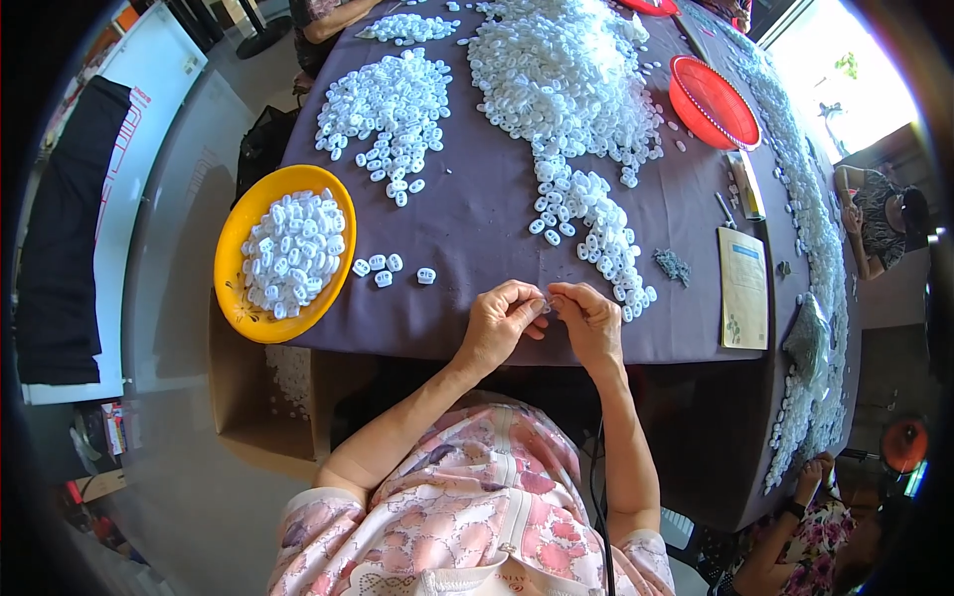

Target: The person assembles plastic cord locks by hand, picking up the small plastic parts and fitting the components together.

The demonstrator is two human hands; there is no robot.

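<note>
Just above the near edge of the table, my left hand (500, 323) and my right hand (593, 325) meet with their fingertips pinched together. Between them is a small whitish plastic piece (548, 305), mostly covered by the fingers. Close to the right hand, a trail of small white oval plastic pieces (608, 246) with dark openings runs up to a large heap (561, 74). Several like pieces (384, 279) lie apart, left of my left hand. A yellow bowl (343, 214) full of them stands at the table's left edge.
On the purple tablecloth (457, 233) lie another white heap (388, 104), a red basket (696, 109), a small grey pile (673, 266) and a beige booklet (743, 288). A cardboard box (248, 422) stands below the bowl. Other people (879, 214) sit around the table.
</note>
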